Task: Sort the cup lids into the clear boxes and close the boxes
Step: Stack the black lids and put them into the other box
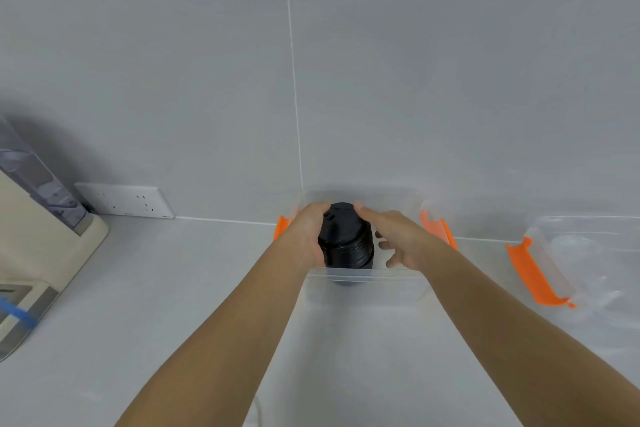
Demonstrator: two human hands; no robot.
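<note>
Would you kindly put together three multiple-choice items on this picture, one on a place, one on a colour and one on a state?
1. Where is the stack of lids?
A. Inside the middle clear box
B. On the wall socket
C. Beside the machine at the left

2. What colour are the latches on the boxes?
A. Blue
B. Orange
C. Green

3. How is the stack held?
A. By the left hand alone
B. By neither hand
C. Between the left hand and the right hand

Key: 1 A, the stack shows behind the box's near wall. 2 B, the latches are bright orange. 3 C, a hand presses each side.
</note>
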